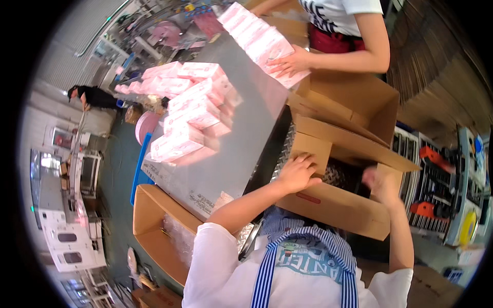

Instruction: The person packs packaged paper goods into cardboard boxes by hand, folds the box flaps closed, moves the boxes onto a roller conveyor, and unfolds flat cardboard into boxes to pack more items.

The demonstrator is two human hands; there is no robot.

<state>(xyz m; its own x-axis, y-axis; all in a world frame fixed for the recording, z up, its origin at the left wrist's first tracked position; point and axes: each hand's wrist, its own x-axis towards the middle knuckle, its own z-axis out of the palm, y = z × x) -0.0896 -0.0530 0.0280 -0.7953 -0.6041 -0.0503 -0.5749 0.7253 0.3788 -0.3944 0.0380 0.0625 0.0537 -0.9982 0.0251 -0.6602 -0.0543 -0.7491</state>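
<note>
Brown corrugated carton (344, 208) stands open beside the metal table (241, 123), the left hand (297, 174) resting bent fingers on its left end flap (318, 147), the right hand (381, 186) too blurred opposite to tell its grip, so uneven pushing could skew it.

Stacked packs (190, 105) on the surface (246, 118), left of the nearest box (334, 208). Just behind that, a second box (377, 95); beyond, a co-worker (367, 38). Beside the surface's near left corner, a third box (151, 203), with plastic film (179, 238) inside.
</note>
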